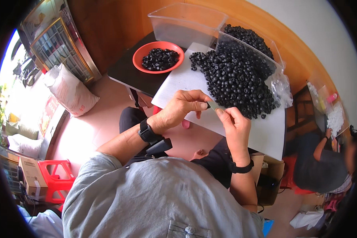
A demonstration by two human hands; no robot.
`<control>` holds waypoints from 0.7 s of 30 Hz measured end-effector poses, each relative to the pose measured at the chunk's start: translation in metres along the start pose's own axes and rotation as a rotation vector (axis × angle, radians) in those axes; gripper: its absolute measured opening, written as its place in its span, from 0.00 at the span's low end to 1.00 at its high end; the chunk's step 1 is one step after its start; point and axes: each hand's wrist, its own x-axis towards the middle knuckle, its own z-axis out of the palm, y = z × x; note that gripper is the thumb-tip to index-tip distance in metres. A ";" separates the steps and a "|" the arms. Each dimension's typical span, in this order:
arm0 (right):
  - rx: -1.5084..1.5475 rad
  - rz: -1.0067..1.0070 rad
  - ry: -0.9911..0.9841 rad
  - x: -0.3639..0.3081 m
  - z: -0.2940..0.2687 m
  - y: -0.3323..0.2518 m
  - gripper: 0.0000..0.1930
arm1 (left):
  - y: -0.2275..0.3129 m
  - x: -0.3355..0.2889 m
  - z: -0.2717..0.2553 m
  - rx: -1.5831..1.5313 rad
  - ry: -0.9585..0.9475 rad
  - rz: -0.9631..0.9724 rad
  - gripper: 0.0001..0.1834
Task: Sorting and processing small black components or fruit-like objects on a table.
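Pile [234, 81] of small, black, round pieces [263, 116] covers much of a white table [261, 137]. The left hand [182, 105], just beside the pile at its near left, has thumb and index finger clamped on a small dark piece, mostly hidden between the tips. The right hand [236, 125], before the pile's near edge, pinches a flat greyish blade [213, 105] between thumb and fingers. The blade's end reaches the left fingertips; I cannot tell whether it touches the held piece. Each wrist bears a black band.

Left of the pile, a red bowl [158, 71] with more pieces in it stands on a black table [125, 75]. Behind the pile to the left is a clear bin [170, 29]; a second bin [279, 54], at the pile's far right, holds pieces too. A crumpled clear bag [281, 89] lies against the pile's right side. Well right of the pile, another person [321, 164] sits, one arm stretched toward white items [336, 119]. Well left of it stands a white sack [73, 93].
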 end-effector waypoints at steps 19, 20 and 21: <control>0.002 0.075 -0.013 -0.002 0.007 0.001 0.17 | -0.025 0.004 -0.011 -0.373 -0.060 -0.024 0.13; 0.004 0.082 -0.013 -0.002 0.008 0.002 0.17 | -0.025 0.004 -0.009 -0.381 -0.064 0.010 0.13; -0.014 0.067 -0.009 -0.002 0.008 0.001 0.17 | -0.024 0.004 -0.008 -0.381 -0.065 0.004 0.13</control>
